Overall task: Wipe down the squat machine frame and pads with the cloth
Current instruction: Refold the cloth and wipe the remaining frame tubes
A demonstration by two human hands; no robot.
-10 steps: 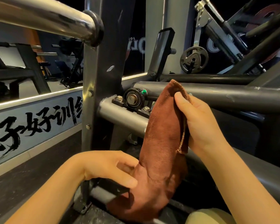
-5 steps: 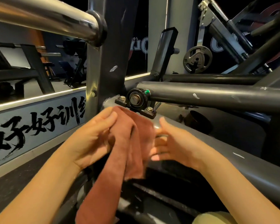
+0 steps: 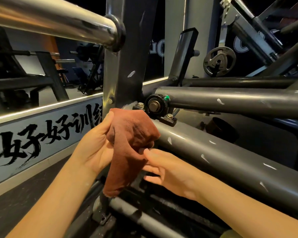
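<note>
The left grip [image 3: 96,148] was clenched round the cloth [image 3: 132,133], w/ the fabric draped over its curled fingers like a mitt and only the thumb bare on the near side; prob. so a padded, wrapped face could be pushed along metal w/o slipping off. The right grip [image 3: 169,172], just below and right of the left one, pinched the hanging fold by its fingertips [image 3: 147,150], the other fingers loose beneath, apparently pulling slack to snug the wrap. The rest of the cloth hung as a tail straight down btwn the two wrists, its end near the low rails by the floor. The wrapped knuckles sat against the upper end of the sloping tube [image 3: 222,157], which ran away down-right past the right grip. Just above the cloth was the bearing [image 3: 153,105], and the post [image 3: 132,62] rose right behind the left grip. Judging by that, the step in hand was readying the cloth, not wiping proper: a pass along the tube or round the bearing bolts looked next. No pads were in view, so the job seemed only part done. The bolt heads could snag loose fabric, hence a tight wrap made sense.
</note>
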